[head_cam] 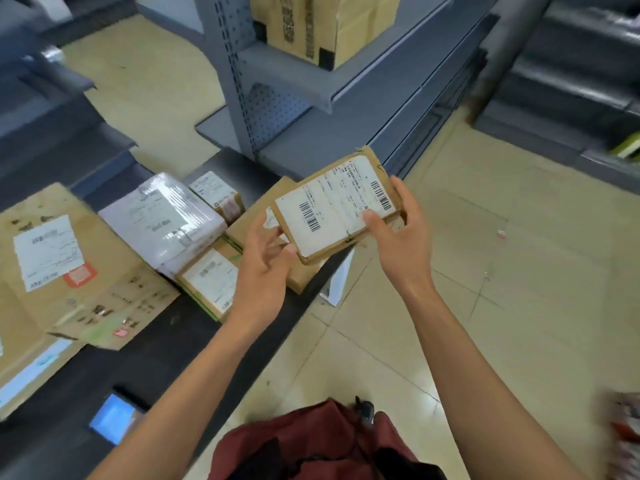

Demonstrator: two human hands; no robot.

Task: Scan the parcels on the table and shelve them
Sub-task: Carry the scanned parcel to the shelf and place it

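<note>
I hold a flat brown cardboard parcel (337,206) with a white barcode label, lifted above the right end of the dark table (162,344). My right hand (398,233) grips its right edge, thumb on the label. My left hand (266,268) supports its lower left corner from beneath. On the table lie other parcels: a large flat carton (69,271), a white plastic-wrapped packet (166,220), a small box (218,195), a green-edged box (207,282) and a brown parcel (252,223) under the held one. A handheld scanner with a lit blue screen (114,419) lies near the table's front edge.
A grey metal shelf unit (311,109) stands just beyond the table, with a big cardboard box (322,22) on an upper shelf. More grey shelving stands at the right (571,81) and far left. Beige tiled floor (502,271) spreads to the right.
</note>
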